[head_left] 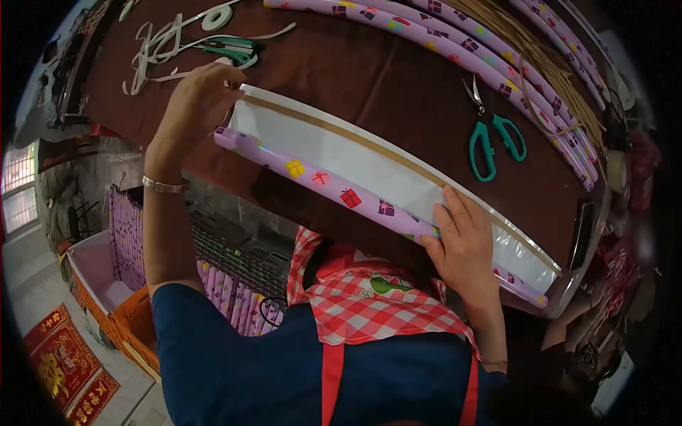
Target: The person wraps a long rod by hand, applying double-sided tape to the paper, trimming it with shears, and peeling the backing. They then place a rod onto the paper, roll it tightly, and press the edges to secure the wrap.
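Observation:
A roll of lilac gift wrap with printed presents lies across the brown tabletop, partly unrolled. Its white underside faces up, and a brown strip runs along it near the far edge. At the left end of the sheet my left hand is closed with fingers bent near the corner; what they pinch is hidden. My right hand lies over the roll and the white underside towards the right end, fingers stretched out, thumb on the roll's near side.
Teal-handled scissors lie partly spread beyond the sheet. A green cutter, a tape roll and loose white strips are at back left. Finished rolls lie at back right. An orange crate stands below left.

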Demonstrator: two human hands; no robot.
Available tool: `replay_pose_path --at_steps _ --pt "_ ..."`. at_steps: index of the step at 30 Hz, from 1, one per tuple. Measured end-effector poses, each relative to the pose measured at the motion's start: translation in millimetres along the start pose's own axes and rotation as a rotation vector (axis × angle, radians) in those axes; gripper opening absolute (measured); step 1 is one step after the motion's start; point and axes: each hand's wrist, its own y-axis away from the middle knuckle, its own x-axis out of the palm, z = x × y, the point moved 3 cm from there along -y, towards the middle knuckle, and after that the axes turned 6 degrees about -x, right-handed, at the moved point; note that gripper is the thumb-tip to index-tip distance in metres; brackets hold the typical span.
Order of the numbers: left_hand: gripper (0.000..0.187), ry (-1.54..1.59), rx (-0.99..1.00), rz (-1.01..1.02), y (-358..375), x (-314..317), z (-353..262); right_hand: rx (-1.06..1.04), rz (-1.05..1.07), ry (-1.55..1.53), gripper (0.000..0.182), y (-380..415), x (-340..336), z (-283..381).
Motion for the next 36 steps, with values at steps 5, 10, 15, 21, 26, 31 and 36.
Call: replay_pose_path --at_steps 5,10,15,21,26,31,36 --pt "0.021 -0.261 -0.012 0.001 7.8 9.9 14.4 0.009 0.006 0.005 0.056 -0.6 -0.5 0.5" --pt "0.021 -0.211 -0.258 0.157 14.1 11.7 25.4 0.021 -0.014 0.01 0.054 0.1 1.4 0.7" --pt "0.015 0.055 -0.233 0.152 20.4 9.1 26.0 0.032 -0.016 -0.003 0.053 -1.5 0.7 1.1" --pt "0.014 0.685 -0.456 0.069 14.3 4.3 43.1 0.026 -0.019 -0.01 0.053 -1.1 0.3 1.2" --pt "0.014 0.932 -0.48 -0.037 5.6 18.9 42.9 0.016 -0.014 0.002 0.054 -0.5 -0.3 0.9" --pt "0.011 0.976 -0.507 -0.131 -4.3 26.6 37.7 0.03 -0.01 0.0 0.055 0.3 1.0 0.6" --pt "0.014 0.919 -0.437 -0.155 -23.3 26.7 20.5 0.031 -0.01 0.004 0.055 0.0 0.7 0.5"
